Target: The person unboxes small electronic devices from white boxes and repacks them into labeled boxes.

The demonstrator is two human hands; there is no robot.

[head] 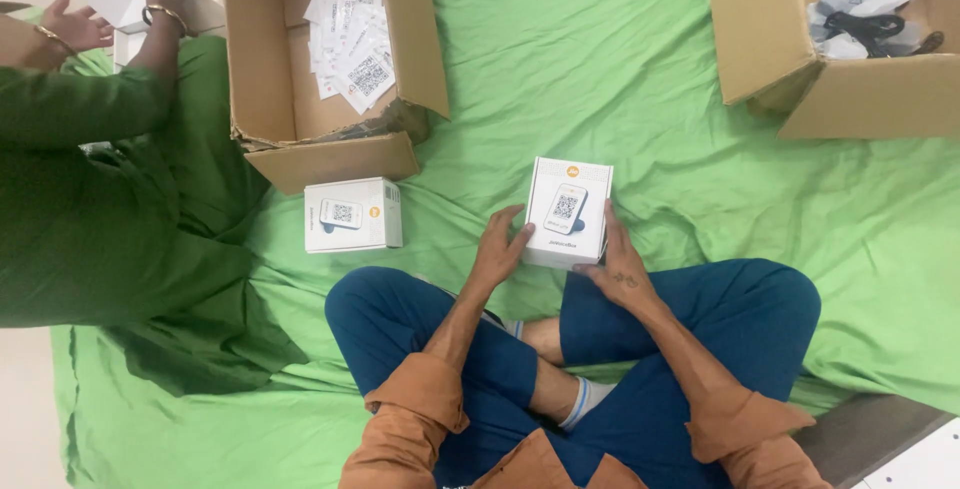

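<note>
Between the crossed knees, left hand [497, 244] and right hand [620, 267] clasp a small white product box [568, 211] from either side, fingers curled round its edges, box resting on green sheet [600, 69]. Second white box [352, 214] lies well left. Open carton of leaflets [262, 59] beyond; co-worker's hands [75, 24] far left.
</note>
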